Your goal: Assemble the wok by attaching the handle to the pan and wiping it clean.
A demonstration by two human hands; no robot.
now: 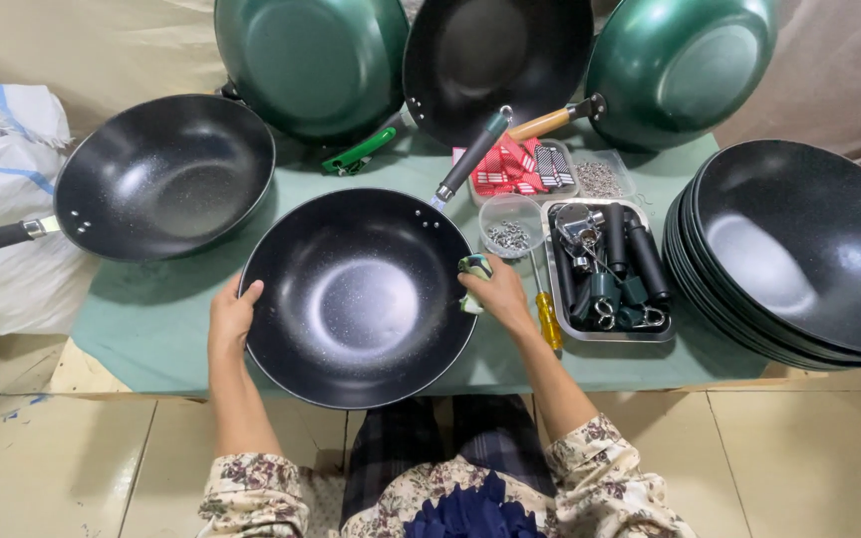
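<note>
- Now we grip a round, speckled black wok [359,299] by its rim: our left hand [231,317] curls on the left edge, and our right hand [495,292] pinches a small cloth [473,269] against the right edge.
- Its grey handle [472,154] points up-right, away from us.
- It rests on a green-covered table [151,309] above pale floor tiles [52,458], beside a metal tray of parts [610,269].

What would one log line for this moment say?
left hand: grips rim of black round metal wok | right hand: on opposite rim, holding small cloth | wok: on green table cover
</note>
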